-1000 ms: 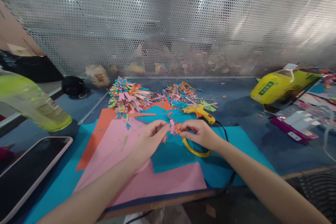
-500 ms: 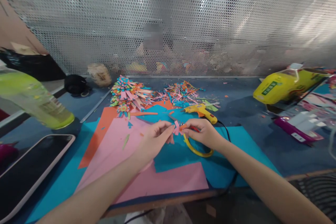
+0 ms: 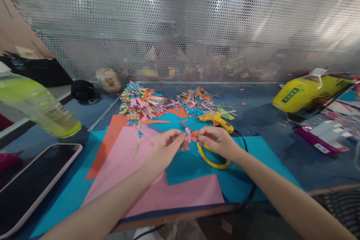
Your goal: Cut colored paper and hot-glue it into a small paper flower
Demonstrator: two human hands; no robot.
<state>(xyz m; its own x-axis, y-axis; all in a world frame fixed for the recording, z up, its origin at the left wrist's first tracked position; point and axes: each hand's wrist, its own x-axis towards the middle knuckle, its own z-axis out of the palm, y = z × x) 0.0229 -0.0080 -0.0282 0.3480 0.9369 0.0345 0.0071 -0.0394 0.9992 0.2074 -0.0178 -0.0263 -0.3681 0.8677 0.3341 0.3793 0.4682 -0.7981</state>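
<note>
Above the table's middle, my left hand (image 3: 165,146) and my right hand (image 3: 216,140) meet fingertip to fingertip. Between them they pinch a small folded piece of pink and orange paper (image 3: 190,135). Under my right hand lie yellow-handled scissors (image 3: 211,160) on a teal paper sheet (image 3: 247,165). Large pink sheets (image 3: 132,157) lie below my left forearm. A yellow glue gun (image 3: 216,119) rests just beyond my right hand.
A pile of finished paper flowers (image 3: 139,103) and loose paper scraps (image 3: 194,101) lie at the back by a perforated metal screen (image 3: 180,26). A phone (image 3: 33,182) and a green bottle (image 3: 39,108) are at the left, a yellow packet (image 3: 306,90) at the right.
Both hands have stayed together on the small paper piece, with the fingers shifting slightly on it. The view has drifted a little to the left.
</note>
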